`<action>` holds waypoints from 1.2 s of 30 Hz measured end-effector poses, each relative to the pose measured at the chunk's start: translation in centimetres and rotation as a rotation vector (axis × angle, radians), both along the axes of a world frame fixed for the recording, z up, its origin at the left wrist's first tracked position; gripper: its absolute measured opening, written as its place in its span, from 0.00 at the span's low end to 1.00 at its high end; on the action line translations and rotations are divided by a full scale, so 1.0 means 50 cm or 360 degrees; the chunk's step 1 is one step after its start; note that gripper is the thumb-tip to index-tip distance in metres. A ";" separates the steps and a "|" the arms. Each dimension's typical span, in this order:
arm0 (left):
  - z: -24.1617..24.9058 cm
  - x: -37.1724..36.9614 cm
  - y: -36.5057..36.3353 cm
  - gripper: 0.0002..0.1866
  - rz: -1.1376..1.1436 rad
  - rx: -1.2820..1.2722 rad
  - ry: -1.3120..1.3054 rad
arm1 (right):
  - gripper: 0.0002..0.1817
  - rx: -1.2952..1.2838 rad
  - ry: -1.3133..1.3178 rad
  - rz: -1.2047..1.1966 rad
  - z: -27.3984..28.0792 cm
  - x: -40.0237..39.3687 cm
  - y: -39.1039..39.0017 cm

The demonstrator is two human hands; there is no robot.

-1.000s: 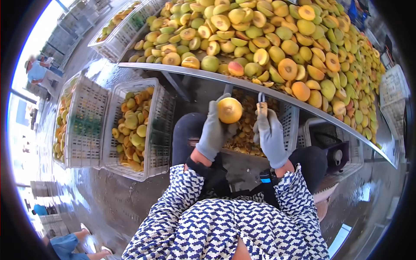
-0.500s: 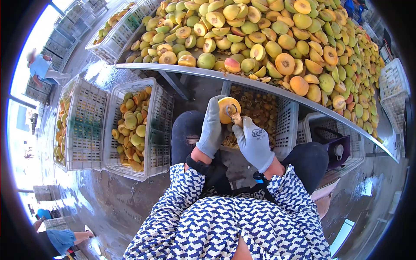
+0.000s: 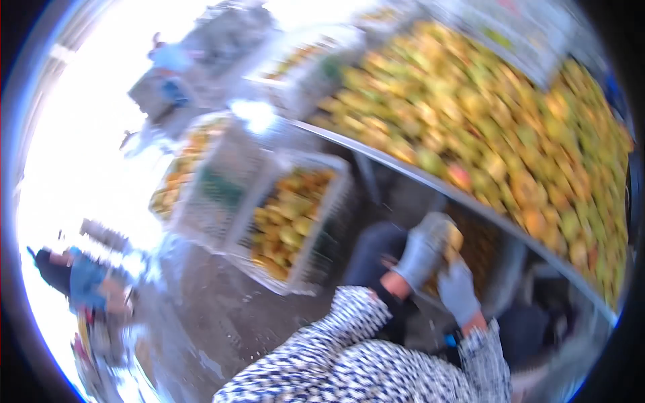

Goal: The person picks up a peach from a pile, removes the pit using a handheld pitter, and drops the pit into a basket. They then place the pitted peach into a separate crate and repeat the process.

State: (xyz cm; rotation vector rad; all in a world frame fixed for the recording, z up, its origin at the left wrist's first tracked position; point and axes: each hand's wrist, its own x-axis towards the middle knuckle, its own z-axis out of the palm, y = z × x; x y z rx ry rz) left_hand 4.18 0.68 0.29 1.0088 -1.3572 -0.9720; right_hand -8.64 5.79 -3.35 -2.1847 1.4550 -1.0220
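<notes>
In the head view my left hand (image 3: 423, 251), in a grey glove, is closed around a yellow peach half (image 3: 455, 238). Just below and to the right of it, my gloved right hand (image 3: 459, 291) is closed, its fingertips close to the fruit. Motion blur hides the small tool between those fingers; half a second ago a curved metal pitting tool showed there, against the cut face. Under both hands, below the table edge, stands a crate (image 3: 512, 269) with brownish scraps in it.
A metal-edged table (image 3: 376, 156) bears a large heap of peaches (image 3: 470, 127). Crates of fruit (image 3: 339, 215) stand on the wet floor at left. Another crate (image 3: 517, 30) is over the heap's far side. Two people (image 3: 87, 279) (image 3: 171, 64) are at far left.
The view has swung left and blurred, so hands, table and crates now appear farther right. A crate now shows above the far side of the heap. Both hands stay together at the peach half.
</notes>
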 end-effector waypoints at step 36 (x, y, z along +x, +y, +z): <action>0.082 -0.001 0.010 0.22 -0.0681 0.0054 0.0000 | 0.20 0.2417 -0.2626 0.0655 0.163 -0.047 0.045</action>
